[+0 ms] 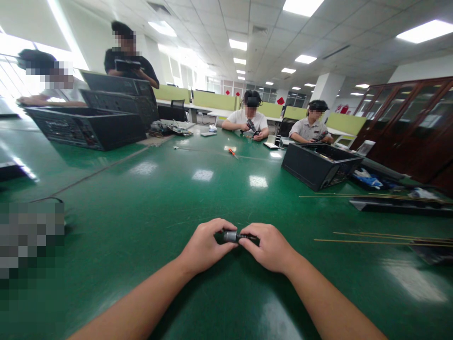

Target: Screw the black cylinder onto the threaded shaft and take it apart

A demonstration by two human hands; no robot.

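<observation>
My left hand [208, 243] is closed around a small grey metal cylinder [230, 236] with a dark end, held between thumb and fingers. Pinched in my right hand [267, 245] is a thin dark ribbed rod [245, 236], partly hidden by the fingers. The rod lies in line with the cylinder and meets its right end. I cannot tell whether the two are one piece. Both hands are close together, low over the green table [170, 198] in front of me.
An orange-handled screwdriver [232, 152] lies farther off. Black computer cases stand at left [88, 127] and right [318, 165]. Thin brass-coloured rods [371, 240] and dark metal trays [399, 206] lie on the right. Two people sit across the table [247, 120], each holding a power drill; others are at left.
</observation>
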